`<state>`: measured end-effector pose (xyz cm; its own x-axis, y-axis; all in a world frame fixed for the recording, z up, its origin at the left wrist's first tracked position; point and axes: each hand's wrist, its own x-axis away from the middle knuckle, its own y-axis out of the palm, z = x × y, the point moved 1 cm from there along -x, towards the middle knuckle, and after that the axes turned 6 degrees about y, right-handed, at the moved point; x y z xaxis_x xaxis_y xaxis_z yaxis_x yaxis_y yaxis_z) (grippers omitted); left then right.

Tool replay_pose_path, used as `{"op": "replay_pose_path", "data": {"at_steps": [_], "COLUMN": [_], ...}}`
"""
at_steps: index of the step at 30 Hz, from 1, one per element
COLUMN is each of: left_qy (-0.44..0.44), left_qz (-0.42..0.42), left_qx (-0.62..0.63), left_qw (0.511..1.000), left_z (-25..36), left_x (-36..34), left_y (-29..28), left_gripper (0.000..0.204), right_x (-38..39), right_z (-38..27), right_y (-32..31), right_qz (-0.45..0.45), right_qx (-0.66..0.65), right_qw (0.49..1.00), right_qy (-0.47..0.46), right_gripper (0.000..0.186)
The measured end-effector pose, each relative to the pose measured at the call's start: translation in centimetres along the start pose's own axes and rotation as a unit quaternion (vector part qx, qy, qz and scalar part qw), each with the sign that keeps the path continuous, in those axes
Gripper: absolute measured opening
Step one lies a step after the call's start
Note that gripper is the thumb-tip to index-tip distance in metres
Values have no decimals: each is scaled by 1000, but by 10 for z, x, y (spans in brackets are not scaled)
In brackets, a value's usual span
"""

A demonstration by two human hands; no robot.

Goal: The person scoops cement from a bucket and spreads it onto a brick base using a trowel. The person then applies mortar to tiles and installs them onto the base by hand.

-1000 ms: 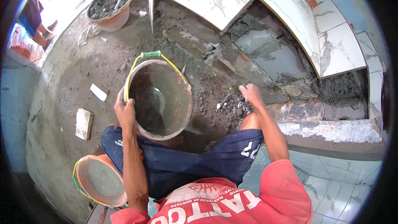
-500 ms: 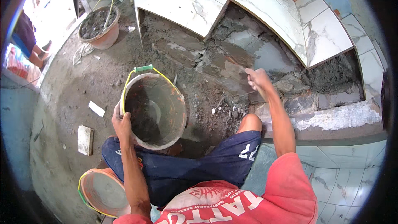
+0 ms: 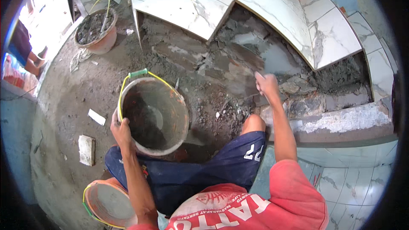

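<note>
A large bucket [image 3: 183, 119] with a yellow wire handle and green grip is tilted in front of my crossed legs. Some dark wet residue lies inside it. My left hand [image 3: 121, 130] holds its left rim, thumb over the edge and the fingers hidden behind the wall. Out over the wet cement bed [image 3: 235, 73], at the edge of the raised step, is my right hand [image 3: 267, 86]. It is closed like a fist, thumb side up; whatever it holds blends into the grey mortar, and I cannot make it out.
Marble-patterned tiles [image 3: 187, 6] overhang the mortar ahead. A mortar-filled bucket [image 3: 104, 44] stands far left, and a smaller orange bucket [image 3: 91, 196] sits near left. A pale block [image 3: 87, 150] and white tile strip [image 3: 96, 117] lie on the floor. Another person's legs [image 3: 32, 61] show at the doorway.
My right hand has turned so its thumb side points up, staying over about the same spot. My left hand keeps its hold on the bucket, and the view has shifted slightly.
</note>
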<state>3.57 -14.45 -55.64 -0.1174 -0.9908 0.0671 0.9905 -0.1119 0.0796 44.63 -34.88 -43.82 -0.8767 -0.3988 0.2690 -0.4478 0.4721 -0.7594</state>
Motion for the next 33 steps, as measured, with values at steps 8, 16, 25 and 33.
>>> {"op": "replay_pose_path", "data": {"at_steps": [8,16,25,33], "left_qy": [-16,-55,37,26], "left_qz": [2,-130,-150,-152], "left_qx": [9,12,-68,-4], "left_qw": [1000,990,986,988], "left_z": [11,14,-8,12], "left_x": [5,2,16,30], "left_y": [-2,18,6,20], "left_gripper": [51,52,52,42], "right_x": [52,132,123,134], "right_z": [61,5,-3,1], "right_y": [-31,97,253,259], "right_qz": [67,-150,-44,-228], "right_qx": [-118,311,444,361], "right_qw": [989,869,726,736], "right_qy": [66,-354,-523,-525], "right_gripper": [38,29,12,26]}}
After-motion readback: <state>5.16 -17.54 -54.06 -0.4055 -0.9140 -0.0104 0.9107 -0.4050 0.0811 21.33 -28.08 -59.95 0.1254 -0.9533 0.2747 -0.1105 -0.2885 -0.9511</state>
